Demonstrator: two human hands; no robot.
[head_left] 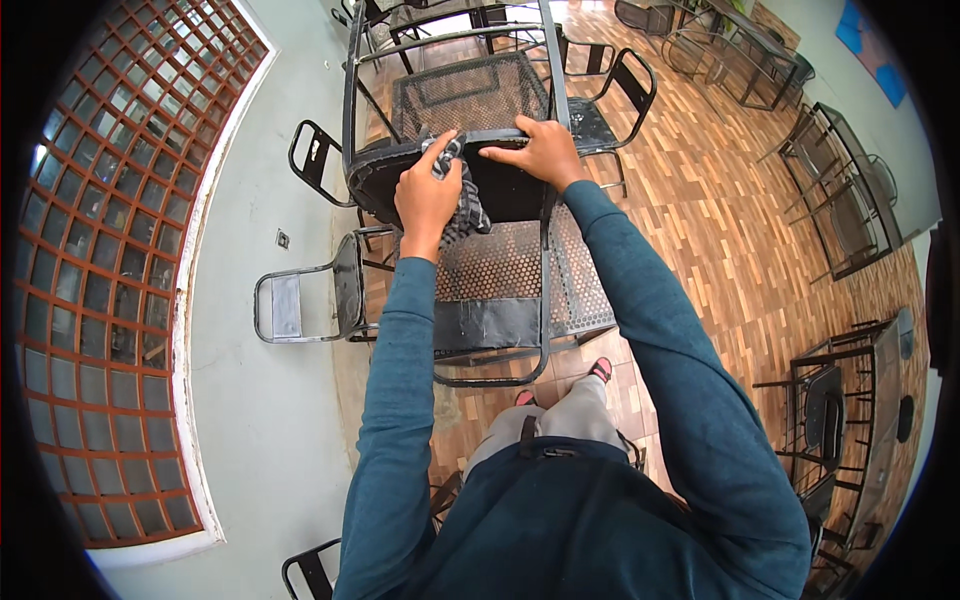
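Observation:
A black metal chair [512, 190] stands tipped on a perforated metal table [580, 275], its legs pointing up and away from me. Its backrest [490, 325] hangs low on the side nearest me. My left hand [428, 205] is closed on a dark checkered cloth [470, 208], pressing it to the rim of the chair seat; the cloth drapes down over the seat's dark face. To the right, my right hand [550, 155] grips the same rim, with the thumb on the near face and the fingers over the edge.
Beside the pale wall at left are two black chairs [348, 285]. Behind the tipped chair is another mesh table [470, 90], with a black chair [625, 90] to its right. More tables [850, 190] and chairs line the right wall. A red window grille [110, 250] fills the far left.

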